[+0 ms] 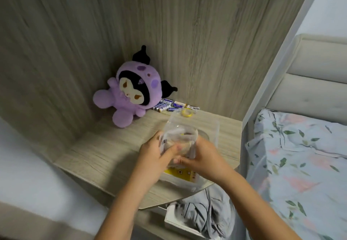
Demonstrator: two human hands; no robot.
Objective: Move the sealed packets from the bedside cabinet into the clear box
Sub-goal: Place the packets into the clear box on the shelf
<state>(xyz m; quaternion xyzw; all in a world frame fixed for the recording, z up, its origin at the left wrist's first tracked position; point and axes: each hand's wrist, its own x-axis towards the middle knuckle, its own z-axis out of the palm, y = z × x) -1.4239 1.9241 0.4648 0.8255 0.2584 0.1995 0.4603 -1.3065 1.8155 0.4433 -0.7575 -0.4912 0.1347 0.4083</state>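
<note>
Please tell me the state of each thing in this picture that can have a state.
clear box: upright on the cabinet, open on top
sealed packets: gripped by both hands at the box
left hand: grips the packets
right hand: grips the packets
plush toy: leaning in the corner
batteries: lying loose

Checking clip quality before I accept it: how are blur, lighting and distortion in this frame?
Head view: dim, soft indoor light; motion blur smears both hands, left hand and right hand, and the packets they grip over the clear box; the plush toy and batteries stay fairly sharp; wide-angle bending curves the cabinet top and bed frame.
</note>
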